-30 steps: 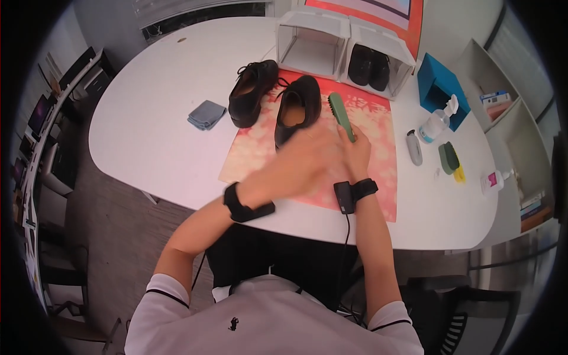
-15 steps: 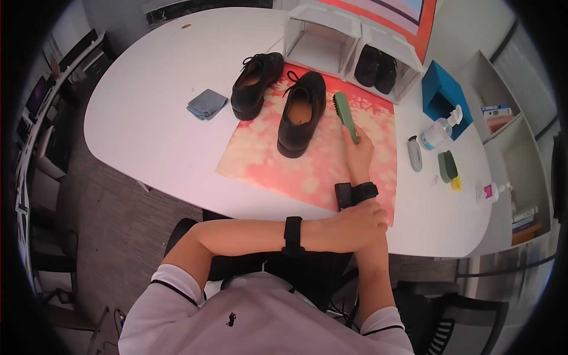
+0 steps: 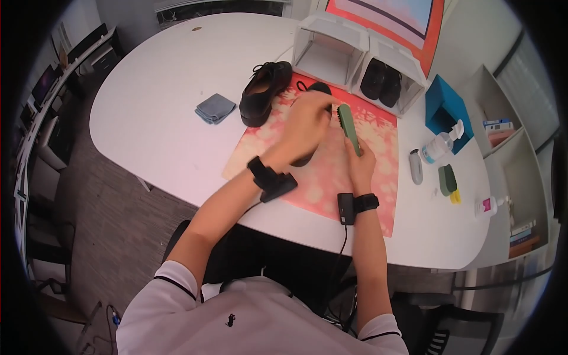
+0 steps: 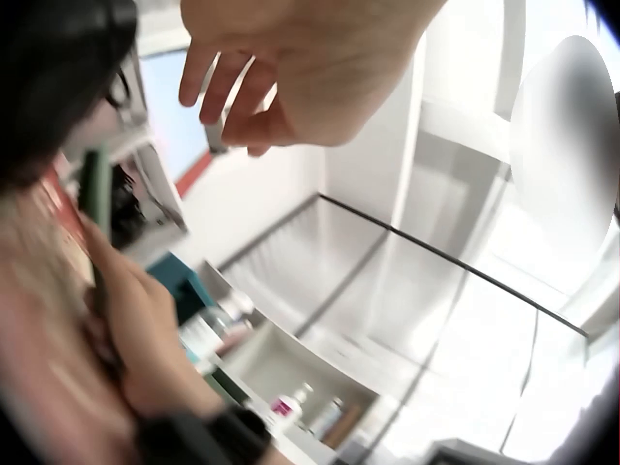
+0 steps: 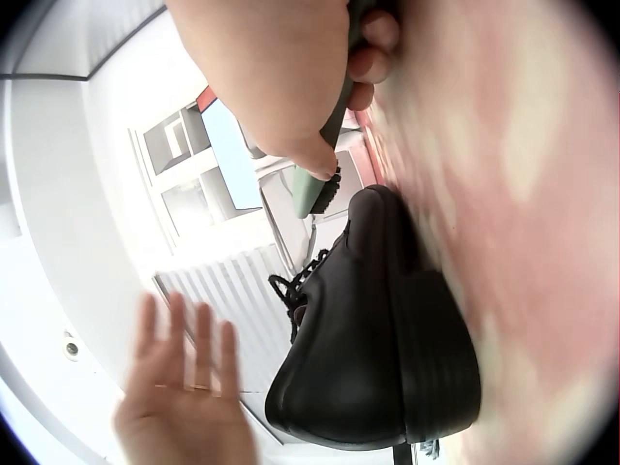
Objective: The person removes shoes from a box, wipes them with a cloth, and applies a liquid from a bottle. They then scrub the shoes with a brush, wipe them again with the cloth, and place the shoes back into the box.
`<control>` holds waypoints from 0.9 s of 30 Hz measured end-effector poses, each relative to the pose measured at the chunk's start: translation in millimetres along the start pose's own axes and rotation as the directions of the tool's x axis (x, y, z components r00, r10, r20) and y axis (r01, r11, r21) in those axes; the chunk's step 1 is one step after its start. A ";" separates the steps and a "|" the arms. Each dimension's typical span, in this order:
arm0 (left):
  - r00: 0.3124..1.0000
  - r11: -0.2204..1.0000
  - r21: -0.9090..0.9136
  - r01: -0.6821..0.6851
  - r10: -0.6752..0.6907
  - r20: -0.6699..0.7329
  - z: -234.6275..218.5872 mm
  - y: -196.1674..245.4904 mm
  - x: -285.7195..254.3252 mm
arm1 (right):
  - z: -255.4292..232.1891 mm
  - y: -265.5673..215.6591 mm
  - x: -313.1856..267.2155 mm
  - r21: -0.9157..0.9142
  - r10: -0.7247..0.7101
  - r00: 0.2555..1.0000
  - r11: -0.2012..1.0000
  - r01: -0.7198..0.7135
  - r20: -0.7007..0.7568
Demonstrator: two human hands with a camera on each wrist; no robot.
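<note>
My right hand (image 3: 361, 165) grips a green brush (image 3: 349, 127) by its handle, bristles facing left, over the red patterned mat. My left hand (image 3: 307, 124) is raised over one black shoe (image 3: 319, 89) and hides most of it in the head view. In the right wrist view that shoe (image 5: 358, 339) stands on the mat, and the left hand (image 5: 184, 397) is beside it with fingers extended, holding nothing. The other black shoe (image 3: 264, 94) stands at the mat's left edge.
A grey cloth (image 3: 215, 109) lies at the left. Behind are two clear boxes (image 3: 331, 50), the right one holding black shoes (image 3: 380, 83). On the right are a blue box (image 3: 447, 109), a pump bottle (image 3: 436, 147), a grey tool (image 3: 416, 167) and a second green brush (image 3: 447, 180).
My left hand has moved from the right forearm up and left to above the shoe. My right hand still holds the brush in nearly the same place. The head view has shifted slightly.
</note>
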State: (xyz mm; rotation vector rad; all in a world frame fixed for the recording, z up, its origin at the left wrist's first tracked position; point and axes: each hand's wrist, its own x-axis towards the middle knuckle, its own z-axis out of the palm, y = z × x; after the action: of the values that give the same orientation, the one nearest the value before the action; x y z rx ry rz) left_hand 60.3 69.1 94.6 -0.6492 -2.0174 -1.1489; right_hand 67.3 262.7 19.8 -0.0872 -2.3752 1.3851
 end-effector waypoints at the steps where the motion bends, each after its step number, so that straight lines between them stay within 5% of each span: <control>1: 0.993 0.991 0.085 0.103 -0.098 -0.060 -9.2 -25.3 6.6 | -0.2 -1.7 0.9 -0.004 0.020 1.000 1.000 -0.020 0.004; 3: 0.962 0.964 -0.069 0.255 -0.260 -0.080 -16.2 -73.8 7.0 | 0.6 -0.6 2.7 -0.002 0.014 1.000 1.000 -0.014 -0.001; 4: 0.920 0.897 -0.208 0.390 -0.391 0.036 -18.9 -82.5 3.6 | 1.5 0.5 2.0 -0.002 0.015 1.000 1.000 -0.015 -0.002; 7: 0.763 0.504 -0.620 0.602 -0.593 0.259 5.4 -116.9 -21.2 | 0.9 -1.4 1.5 0.026 0.009 1.000 1.000 -0.009 0.004; 10: 0.712 0.378 -0.639 0.670 -0.571 0.409 8.7 -115.1 -32.8 | 3.6 6.5 2.9 0.204 -0.005 1.000 0.979 0.006 -0.003; 12: 0.673 0.267 -0.674 0.689 -0.582 0.457 2.8 -101.9 -38.2 | -1.6 -8.5 -2.8 0.373 0.115 0.981 0.913 -0.167 0.159; 15: 0.669 0.221 -0.715 0.663 -0.603 0.434 4.2 -101.8 -41.7 | 9.9 -20.0 -6.7 0.423 0.100 0.958 0.881 -0.210 0.268; 19: 0.749 0.232 -0.793 0.563 -0.549 0.371 7.5 -94.0 -40.4 | 28.7 -39.8 -18.0 0.436 0.171 0.924 0.842 -0.318 0.343; 24: 0.765 0.080 -0.860 0.505 -0.502 0.403 13.2 -91.8 -40.6 | 14.1 -35.9 -12.8 0.632 0.302 0.840 0.557 -0.539 0.451; 27: 0.737 0.114 -0.820 0.560 -0.521 0.431 12.7 -81.7 -36.9 | 10.0 -21.1 -12.9 0.651 0.318 0.869 0.576 -0.494 0.379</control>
State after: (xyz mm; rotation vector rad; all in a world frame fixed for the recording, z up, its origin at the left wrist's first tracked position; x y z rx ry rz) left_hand 20.7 38.4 19.1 -0.3618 -1.4015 -2.8977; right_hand 78.5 240.5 29.5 -0.2895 -1.7985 2.6188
